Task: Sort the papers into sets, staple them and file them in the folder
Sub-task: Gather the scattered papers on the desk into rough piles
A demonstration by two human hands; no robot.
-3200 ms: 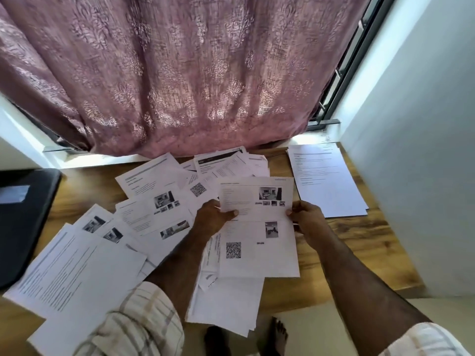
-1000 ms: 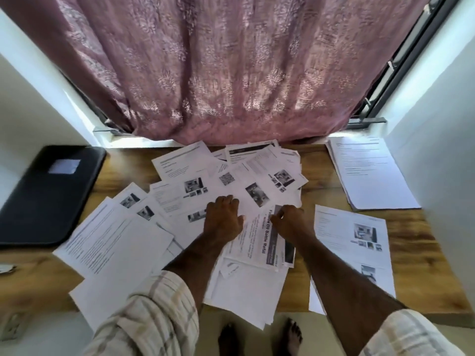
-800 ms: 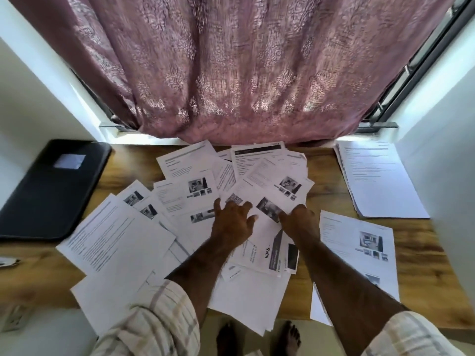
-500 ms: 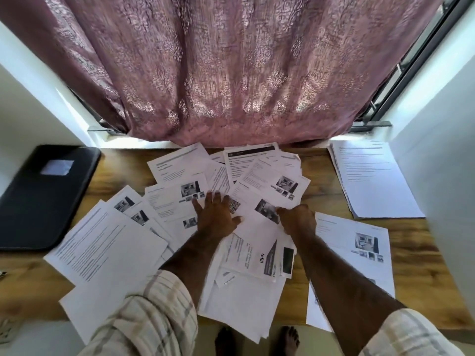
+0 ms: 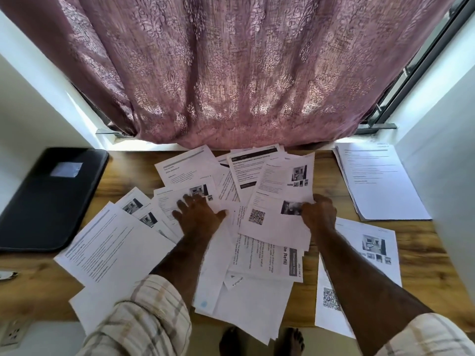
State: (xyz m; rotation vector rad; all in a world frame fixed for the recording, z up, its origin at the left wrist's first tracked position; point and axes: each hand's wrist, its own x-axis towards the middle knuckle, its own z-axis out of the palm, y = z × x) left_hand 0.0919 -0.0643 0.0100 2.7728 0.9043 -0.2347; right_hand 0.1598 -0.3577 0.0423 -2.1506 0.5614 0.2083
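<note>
Several printed sheets lie spread over the wooden desk (image 5: 421, 242). My right hand (image 5: 320, 211) grips the right edge of a photo sheet with a QR code (image 5: 277, 201) and holds it tilted above the pile. My left hand (image 5: 199, 214) rests flat with fingers spread on the loose sheets (image 5: 177, 201) at the middle left. A sorted stack of text pages (image 5: 380, 181) lies at the far right. Another photo sheet (image 5: 359, 268) lies alone at the near right. The black folder (image 5: 48, 199) lies closed at the left.
A pink curtain (image 5: 231, 73) hangs over the window behind the desk. White walls close in on both sides. A small metal object (image 5: 7, 275) shows at the left edge, too cut off to name. Several sheets overhang the desk's near edge (image 5: 246, 322).
The first photo sheet was set down at the near right. Both hands then sifted the pile, and my right hand has lifted another photo sheet with a QR code. My left hand slid left.
</note>
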